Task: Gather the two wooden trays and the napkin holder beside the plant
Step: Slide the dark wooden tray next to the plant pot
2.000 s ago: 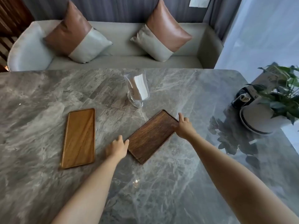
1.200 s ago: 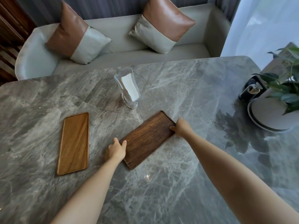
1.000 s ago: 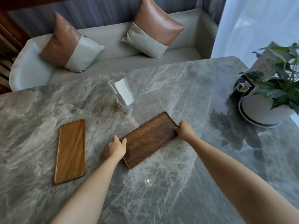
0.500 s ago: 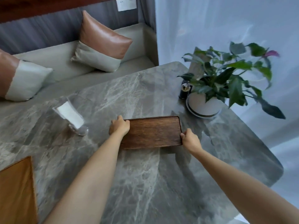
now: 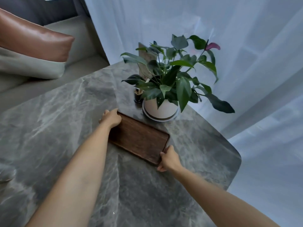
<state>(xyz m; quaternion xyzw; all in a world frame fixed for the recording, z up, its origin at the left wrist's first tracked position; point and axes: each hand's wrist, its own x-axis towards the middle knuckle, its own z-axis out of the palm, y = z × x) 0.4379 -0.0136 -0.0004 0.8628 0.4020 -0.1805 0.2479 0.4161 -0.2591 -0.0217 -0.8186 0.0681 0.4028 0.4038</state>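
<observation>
Left hand (image 5: 111, 118) and right hand (image 5: 168, 158) grip opposite ends of the dark wooden tray (image 5: 139, 138), just beside the potted plant (image 5: 170, 82).

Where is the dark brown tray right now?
In the head view the dark wooden tray lies mid-frame on the marble table, just in front of the white plant pot, with the left hand and right hand gripping its ends.

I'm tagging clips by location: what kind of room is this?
Probably a home dining nook or café booth: a marble-look table, a cushioned bench with a pillow, sheer curtains and a potted plant.
</observation>
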